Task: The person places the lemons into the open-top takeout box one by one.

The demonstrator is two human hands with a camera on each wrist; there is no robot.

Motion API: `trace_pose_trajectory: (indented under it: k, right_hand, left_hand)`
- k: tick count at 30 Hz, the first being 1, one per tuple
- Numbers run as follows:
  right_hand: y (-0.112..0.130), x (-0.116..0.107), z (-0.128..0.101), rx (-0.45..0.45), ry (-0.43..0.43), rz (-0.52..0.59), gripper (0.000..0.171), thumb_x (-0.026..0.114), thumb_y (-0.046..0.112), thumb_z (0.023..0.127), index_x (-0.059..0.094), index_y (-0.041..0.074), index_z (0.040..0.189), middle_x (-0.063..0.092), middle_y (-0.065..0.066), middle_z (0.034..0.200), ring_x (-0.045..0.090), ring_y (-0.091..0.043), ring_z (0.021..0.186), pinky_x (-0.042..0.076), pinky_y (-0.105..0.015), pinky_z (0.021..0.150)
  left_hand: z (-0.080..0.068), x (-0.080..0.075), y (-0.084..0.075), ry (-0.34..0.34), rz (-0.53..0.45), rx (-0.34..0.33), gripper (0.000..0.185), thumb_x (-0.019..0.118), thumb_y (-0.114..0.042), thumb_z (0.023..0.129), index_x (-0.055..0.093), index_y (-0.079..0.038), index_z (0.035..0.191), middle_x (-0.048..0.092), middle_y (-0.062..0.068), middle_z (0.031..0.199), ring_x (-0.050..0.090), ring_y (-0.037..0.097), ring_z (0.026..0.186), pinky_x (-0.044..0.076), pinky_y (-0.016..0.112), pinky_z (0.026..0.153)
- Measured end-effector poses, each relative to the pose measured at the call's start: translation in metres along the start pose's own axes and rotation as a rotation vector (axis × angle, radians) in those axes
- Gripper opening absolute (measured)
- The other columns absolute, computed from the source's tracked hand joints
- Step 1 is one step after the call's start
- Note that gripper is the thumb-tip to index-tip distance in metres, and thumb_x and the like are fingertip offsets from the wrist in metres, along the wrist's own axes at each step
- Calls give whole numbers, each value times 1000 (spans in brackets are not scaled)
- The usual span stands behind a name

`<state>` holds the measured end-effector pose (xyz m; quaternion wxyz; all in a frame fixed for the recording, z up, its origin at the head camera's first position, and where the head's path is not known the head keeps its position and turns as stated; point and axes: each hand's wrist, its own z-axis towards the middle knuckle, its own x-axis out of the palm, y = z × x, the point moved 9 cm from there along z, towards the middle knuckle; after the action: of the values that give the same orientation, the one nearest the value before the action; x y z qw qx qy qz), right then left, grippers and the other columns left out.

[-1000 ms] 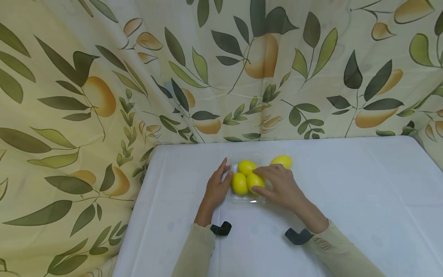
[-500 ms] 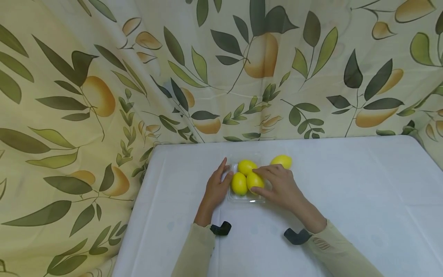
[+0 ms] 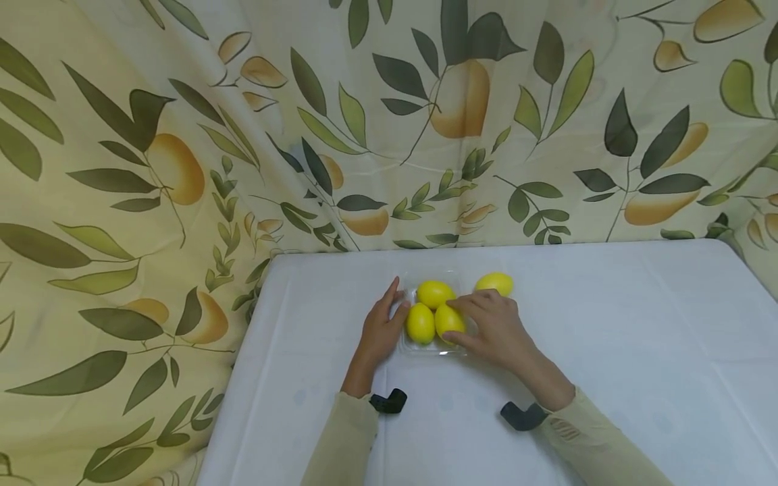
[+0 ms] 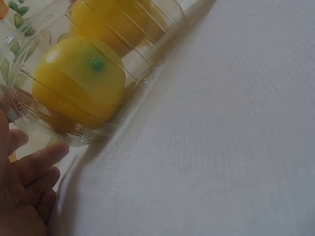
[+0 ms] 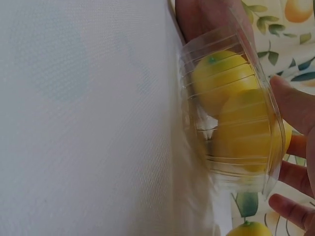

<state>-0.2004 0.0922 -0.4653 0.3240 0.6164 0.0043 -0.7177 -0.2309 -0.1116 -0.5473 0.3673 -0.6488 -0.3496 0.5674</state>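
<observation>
Meanwhile the left hand [image 3: 379, 331] lies flat against the clear tray [image 3: 433, 347], while the right hand [image 3: 495, 327] pinches a lemon [image 3: 448, 319].

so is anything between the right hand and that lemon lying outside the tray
Nothing visible. The loose lemon lies on the white tablecloth just beyond the right hand, outside the clear tray. That hand's fingers rest on a lemon in the tray; the left hand is on the tray's other side.
</observation>
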Motion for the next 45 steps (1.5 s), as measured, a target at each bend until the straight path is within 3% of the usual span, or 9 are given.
trace_pose_trajectory:
  k: [7,15,31,38,45]
  right_hand:
    - [-1,0,2,6,8,-14,62,80,57,81,70,20,129,71,-4,127,53,-30,121,43,-58,95]
    - [-2,4,2,23,41,-35,63,80,57,81,70,18,129,72,-6,125,53,-32,121,41,-60,96]
    - [-2,9,1,12,48,-96,62,80,58,81,70,19,128,72,-5,124,54,-32,120,42,-63,95]
    - [-4,10,0,20,47,-46,62,81,56,81,69,19,130,71,-5,129,54,-32,121,44,-57,91]
    - [-11,1,0,38,9,36,53,77,51,87,69,19,130,71,-3,129,56,-32,118,45,-59,92]
  left_hand:
    - [2,-1,-3,-3,3,9,60,45,-58,103,21,-52,158,53,-9,153,37,20,151,26,55,126]
    - [0,0,-2,4,1,0,62,45,-58,103,23,-45,161,53,-8,153,37,21,151,25,55,126]
    - [-1,-1,-5,-2,-3,4,62,46,-54,104,24,-42,161,53,-6,153,36,23,152,24,58,125]
    - [-1,-1,-5,-5,-5,10,63,46,-53,104,24,-40,162,53,-6,153,36,23,152,24,57,126]
    - [-2,-1,-4,0,-10,7,63,46,-54,104,24,-39,162,53,-7,153,35,21,152,24,56,126]
